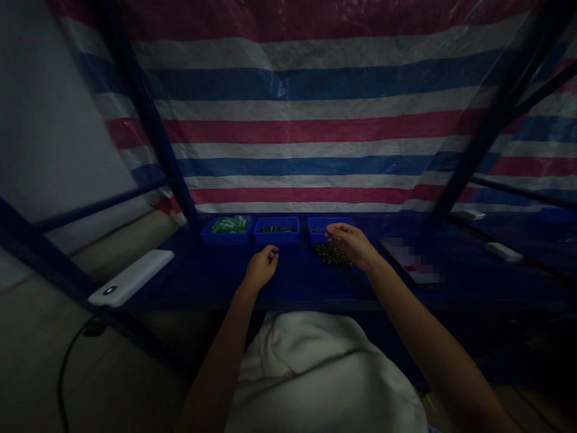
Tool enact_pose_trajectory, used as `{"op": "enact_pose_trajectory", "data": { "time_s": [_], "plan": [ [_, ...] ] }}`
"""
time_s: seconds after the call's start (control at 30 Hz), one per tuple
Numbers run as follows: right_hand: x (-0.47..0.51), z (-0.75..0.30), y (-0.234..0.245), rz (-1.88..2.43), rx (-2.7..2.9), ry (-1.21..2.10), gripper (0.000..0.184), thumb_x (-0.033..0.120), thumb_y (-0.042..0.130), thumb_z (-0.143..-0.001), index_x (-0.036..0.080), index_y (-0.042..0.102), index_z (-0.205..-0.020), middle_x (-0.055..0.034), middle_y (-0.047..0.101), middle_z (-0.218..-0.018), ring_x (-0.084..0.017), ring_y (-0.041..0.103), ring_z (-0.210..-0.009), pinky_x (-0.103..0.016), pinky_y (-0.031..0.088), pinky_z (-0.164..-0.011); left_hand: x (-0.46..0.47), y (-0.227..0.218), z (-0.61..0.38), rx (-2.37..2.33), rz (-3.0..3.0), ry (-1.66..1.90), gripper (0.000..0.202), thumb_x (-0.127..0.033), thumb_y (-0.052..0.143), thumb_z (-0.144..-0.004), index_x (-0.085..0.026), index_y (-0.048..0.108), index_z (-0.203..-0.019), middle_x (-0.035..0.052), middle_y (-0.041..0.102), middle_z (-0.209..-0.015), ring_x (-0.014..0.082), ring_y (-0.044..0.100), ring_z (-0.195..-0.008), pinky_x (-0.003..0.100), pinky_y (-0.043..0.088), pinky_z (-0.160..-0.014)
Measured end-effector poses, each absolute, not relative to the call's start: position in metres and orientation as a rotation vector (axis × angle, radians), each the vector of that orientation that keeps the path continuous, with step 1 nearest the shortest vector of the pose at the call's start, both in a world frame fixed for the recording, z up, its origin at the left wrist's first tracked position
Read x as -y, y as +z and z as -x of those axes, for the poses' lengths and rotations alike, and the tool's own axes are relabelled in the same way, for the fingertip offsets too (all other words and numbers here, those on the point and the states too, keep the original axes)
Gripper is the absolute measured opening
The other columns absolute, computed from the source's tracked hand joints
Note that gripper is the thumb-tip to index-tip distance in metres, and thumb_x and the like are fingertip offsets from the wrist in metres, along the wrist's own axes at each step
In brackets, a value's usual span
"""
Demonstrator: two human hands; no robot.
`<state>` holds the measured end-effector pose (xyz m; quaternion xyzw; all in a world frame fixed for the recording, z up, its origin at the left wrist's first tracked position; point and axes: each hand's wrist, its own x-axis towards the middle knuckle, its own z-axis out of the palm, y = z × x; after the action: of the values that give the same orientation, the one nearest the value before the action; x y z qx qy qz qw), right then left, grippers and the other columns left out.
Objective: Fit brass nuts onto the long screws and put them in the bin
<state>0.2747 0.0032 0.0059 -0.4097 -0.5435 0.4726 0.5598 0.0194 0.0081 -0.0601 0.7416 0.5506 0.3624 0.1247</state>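
Observation:
My right hand [349, 242] is over the front of the right blue bin [331, 222], its fingers pinched together; whatever is between the fingertips is too small to name. Below it, a pile of small dark metallic pieces [332, 255] lies on the blue tabletop [297, 282]. My left hand [262, 266] rests near the table, fingers curled in, in front of the middle blue bin [276, 237]. Small metal parts [278, 229] fill the bottom of that bin. What the left fingers hold, if anything, is hidden.
At the left, a blue bin [225, 239] contains green plastic pieces [231, 224]. A white power bank [133, 278] with a cable sits at the left edge. A phone-like slab [409, 261] lies right of my arm. Blue posts [146, 114] and a striped sheet [288, 129] bound the back.

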Motion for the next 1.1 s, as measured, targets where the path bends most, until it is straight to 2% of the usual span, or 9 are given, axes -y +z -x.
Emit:
{"op": "enact_pose_trajectory", "data": {
  "time_s": [0.1,0.33,0.6,0.77,0.9,1.1],
  "plan": [
    [0.002,-0.277,0.005,0.99,1.374,0.974,0.03,0.04,0.072,-0.059,0.018,0.062,-0.077,-0.0007,0.064,-0.069,-0.013,0.058,-0.062,-0.027,0.045,-0.063,-0.008,-0.06,-0.02,-1.616,-2.148,1.04,0.019,-0.026,0.045,-0.079,-0.019,0.056,-0.093,-0.0022,0.057,-0.066,0.0088,0.051,-0.056,0.02,0.037,-0.055],
    [0.022,-0.288,0.011,0.885,1.53,0.474,0.02,0.034,0.067,-0.069,0.02,0.063,-0.082,-0.0022,0.065,-0.082,-0.015,0.06,-0.079,-0.032,0.047,-0.079,-0.009,-0.06,-0.019,-1.619,-2.153,1.046,0.02,-0.026,0.045,-0.079,-0.019,0.057,-0.094,-0.0015,0.057,-0.067,0.0088,0.051,-0.056,0.02,0.037,-0.056],
    [0.0,-0.292,0.013,0.86,1.384,0.404,0.026,0.037,0.065,-0.07,0.019,0.062,-0.089,-0.0041,0.066,-0.086,-0.016,0.061,-0.078,-0.033,0.049,-0.077,-0.009,-0.061,-0.019,-1.604,-2.155,1.054,0.02,-0.026,0.045,-0.079,-0.019,0.057,-0.094,-0.0015,0.058,-0.067,0.009,0.051,-0.056,0.02,0.036,-0.055],
    [-0.038,-0.295,0.003,0.971,1.433,0.282,0.024,0.033,0.06,-0.072,0.017,0.062,-0.089,-0.0049,0.065,-0.083,-0.016,0.06,-0.075,-0.031,0.049,-0.072,-0.009,-0.061,-0.019,-1.597,-2.162,1.053,0.02,-0.027,0.045,-0.08,-0.019,0.057,-0.094,-0.0009,0.059,-0.069,0.0092,0.052,-0.057,0.02,0.037,-0.056],
    [-0.063,-0.294,-0.009,1.143,1.576,0.189,0.021,0.027,0.056,-0.073,0.016,0.064,-0.089,-0.0066,0.067,-0.088,-0.017,0.061,-0.076,-0.033,0.049,-0.075,-0.008,-0.061,-0.019,-1.591,-2.163,1.061,0.02,-0.026,0.045,-0.079,-0.019,0.056,-0.094,-0.001,0.058,-0.069,0.0091,0.051,-0.057,0.02,0.038,-0.056],
    [-0.072,-0.292,-0.018,1.283,1.962,0.357,0.016,0.03,0.055,-0.075,0.021,0.068,-0.08,-0.0029,0.07,-0.086,-0.02,0.064,-0.085,-0.033,0.047,-0.081,-0.007,-0.06,-0.019,-1.594,-2.156,1.057,0.019,-0.026,0.045,-0.08,-0.019,0.056,-0.093,-0.0016,0.058,-0.067,0.0089,0.051,-0.057,0.02,0.038,-0.056]
  ]
}}
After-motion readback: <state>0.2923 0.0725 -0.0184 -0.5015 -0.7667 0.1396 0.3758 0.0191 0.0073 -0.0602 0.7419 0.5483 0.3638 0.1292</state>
